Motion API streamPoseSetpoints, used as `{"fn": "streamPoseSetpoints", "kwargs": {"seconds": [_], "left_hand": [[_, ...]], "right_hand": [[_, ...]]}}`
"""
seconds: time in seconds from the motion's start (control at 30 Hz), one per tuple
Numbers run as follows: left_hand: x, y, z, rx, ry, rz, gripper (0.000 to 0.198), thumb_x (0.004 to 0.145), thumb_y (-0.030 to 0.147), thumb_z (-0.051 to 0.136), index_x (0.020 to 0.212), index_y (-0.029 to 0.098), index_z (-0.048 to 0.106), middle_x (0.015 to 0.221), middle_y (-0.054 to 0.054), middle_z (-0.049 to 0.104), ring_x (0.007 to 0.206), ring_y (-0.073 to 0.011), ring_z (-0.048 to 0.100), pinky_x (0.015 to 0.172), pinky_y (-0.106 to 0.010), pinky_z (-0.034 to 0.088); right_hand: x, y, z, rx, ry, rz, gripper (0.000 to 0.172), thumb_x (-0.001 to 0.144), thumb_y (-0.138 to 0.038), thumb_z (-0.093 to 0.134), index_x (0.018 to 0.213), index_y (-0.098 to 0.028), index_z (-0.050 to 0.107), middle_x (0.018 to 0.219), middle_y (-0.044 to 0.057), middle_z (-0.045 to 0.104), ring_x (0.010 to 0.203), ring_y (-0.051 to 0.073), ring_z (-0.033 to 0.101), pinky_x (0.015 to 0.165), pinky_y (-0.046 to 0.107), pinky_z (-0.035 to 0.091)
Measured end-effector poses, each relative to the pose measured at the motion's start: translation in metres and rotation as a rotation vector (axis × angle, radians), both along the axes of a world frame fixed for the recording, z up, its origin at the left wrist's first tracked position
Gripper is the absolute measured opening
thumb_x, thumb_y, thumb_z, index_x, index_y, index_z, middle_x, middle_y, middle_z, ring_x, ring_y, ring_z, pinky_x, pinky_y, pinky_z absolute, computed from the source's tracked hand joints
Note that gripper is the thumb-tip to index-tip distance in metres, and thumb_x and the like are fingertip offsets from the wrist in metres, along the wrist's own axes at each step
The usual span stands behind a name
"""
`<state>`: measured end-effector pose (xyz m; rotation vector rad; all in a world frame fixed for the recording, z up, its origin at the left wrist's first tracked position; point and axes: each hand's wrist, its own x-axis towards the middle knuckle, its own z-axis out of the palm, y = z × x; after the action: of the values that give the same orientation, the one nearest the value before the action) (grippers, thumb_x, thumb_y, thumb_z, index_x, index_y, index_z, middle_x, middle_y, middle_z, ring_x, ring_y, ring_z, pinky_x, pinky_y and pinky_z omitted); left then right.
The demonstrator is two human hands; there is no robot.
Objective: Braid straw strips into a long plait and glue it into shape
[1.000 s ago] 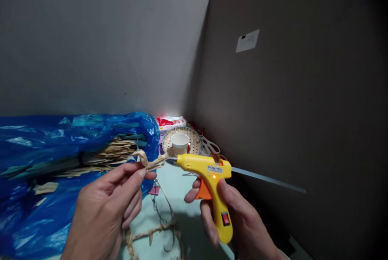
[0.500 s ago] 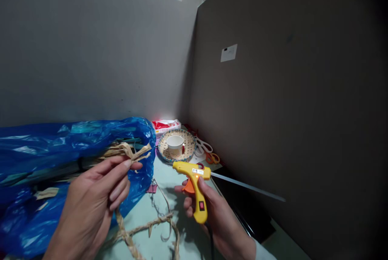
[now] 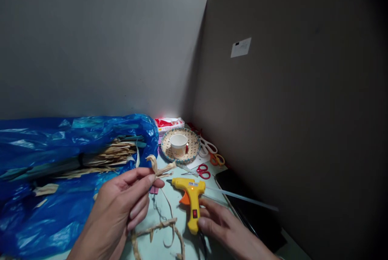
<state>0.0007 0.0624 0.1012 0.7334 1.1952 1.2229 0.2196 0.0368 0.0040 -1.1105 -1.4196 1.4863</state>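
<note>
My left hand [image 3: 130,199] pinches a small bow of pale dried husk strips [image 3: 160,169] between thumb and fingers, its loose ends pointing up and right. My right hand [image 3: 220,219] is at the handle of a yellow glue gun [image 3: 194,195], with thumb and fingers against its right side and no finger on the orange trigger. The gun's dark nozzle points left toward the bow, and a clear glue stick [image 3: 242,198] sticks out of its back. I cannot tell whether the gun rests on the table. Below the hands lies a braided straw cord [image 3: 156,227].
A blue plastic bag [image 3: 60,211] with a bundle of dried strips [image 3: 118,155] covers the left. Behind the gun are a woven tray [image 3: 165,153] holding a white cup [image 3: 178,143], red-handled scissors [image 3: 203,172] and orange-handled scissors [image 3: 218,159]. A dark flat object [image 3: 260,219] lies right, beside a partition.
The glue gun has gone lower, and my right fingers have left the trigger for the handle's right side. My left hand has moved right and down with the bow. The view has shifted slightly.
</note>
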Motion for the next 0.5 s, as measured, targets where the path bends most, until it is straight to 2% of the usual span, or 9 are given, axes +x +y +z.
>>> {"fn": "streamPoseSetpoints", "kwargs": {"seconds": [0.1,0.13,0.17,0.27,0.33,0.4,0.5], "left_hand": [[0.003,-0.001,-0.003,-0.043,-0.003,-0.049,0.026,0.063,0.031,0.081,0.076,0.015,0.067,0.070,-0.005,0.071,0.036,0.0013,0.022,0.033,-0.012,0.016],[0.004,-0.001,-0.004,-0.057,0.006,-0.065,0.028,0.062,0.034,0.082,0.076,0.015,0.067,0.065,-0.003,0.068,0.036,0.0017,0.020,0.033,-0.012,0.015],[0.005,-0.001,-0.006,-0.072,0.022,-0.084,0.031,0.062,0.036,0.083,0.077,0.015,0.067,0.058,0.000,0.064,0.035,0.0018,0.019,0.033,-0.012,0.014],[0.009,-0.002,-0.011,-0.093,0.076,-0.154,0.033,0.063,0.041,0.083,0.079,0.015,0.068,0.042,0.008,0.044,0.034,0.0004,0.017,0.033,-0.012,0.013],[0.012,-0.005,-0.014,-0.086,0.115,-0.184,0.030,0.066,0.040,0.081,0.080,0.016,0.069,0.040,0.009,0.039,0.034,-0.0008,0.018,0.034,-0.013,0.015],[0.015,-0.007,-0.015,-0.078,0.151,-0.195,0.028,0.069,0.041,0.078,0.079,0.016,0.070,0.041,0.009,0.038,0.035,-0.0013,0.018,0.034,-0.014,0.014],[0.019,-0.010,-0.014,-0.084,0.195,-0.185,0.027,0.067,0.041,0.076,0.077,0.017,0.070,0.040,0.010,0.033,0.034,-0.0015,0.019,0.035,-0.014,0.014]], "right_hand": [[0.007,-0.011,0.023,0.181,-0.420,-0.055,0.049,0.088,-0.041,0.062,0.131,-0.018,0.058,0.124,0.015,0.064,0.114,0.029,0.060,0.095,0.041,0.049],[0.006,-0.013,0.034,0.281,-0.504,-0.088,0.046,0.089,-0.040,0.060,0.128,-0.018,0.060,0.124,0.015,0.065,0.112,0.030,0.061,0.093,0.041,0.049],[0.004,-0.013,0.047,0.343,-0.537,-0.098,0.036,0.091,-0.039,0.057,0.120,-0.020,0.065,0.116,0.012,0.069,0.101,0.027,0.065,0.087,0.037,0.052],[-0.009,-0.002,0.083,0.496,-0.513,-0.189,0.024,0.095,-0.033,0.052,0.111,-0.021,0.066,0.107,0.006,0.070,0.097,0.020,0.065,0.083,0.028,0.051],[-0.018,0.012,0.099,0.586,-0.492,-0.217,0.021,0.095,-0.029,0.054,0.109,-0.019,0.066,0.111,0.005,0.068,0.104,0.018,0.061,0.092,0.028,0.046],[-0.026,0.025,0.105,0.622,-0.490,-0.112,0.020,0.095,-0.030,0.056,0.108,-0.019,0.066,0.108,0.004,0.067,0.102,0.017,0.060,0.093,0.028,0.044],[-0.033,0.040,0.103,0.610,-0.474,0.026,0.019,0.095,-0.031,0.056,0.103,-0.018,0.068,0.098,0.003,0.069,0.094,0.016,0.061,0.085,0.028,0.045]]}}
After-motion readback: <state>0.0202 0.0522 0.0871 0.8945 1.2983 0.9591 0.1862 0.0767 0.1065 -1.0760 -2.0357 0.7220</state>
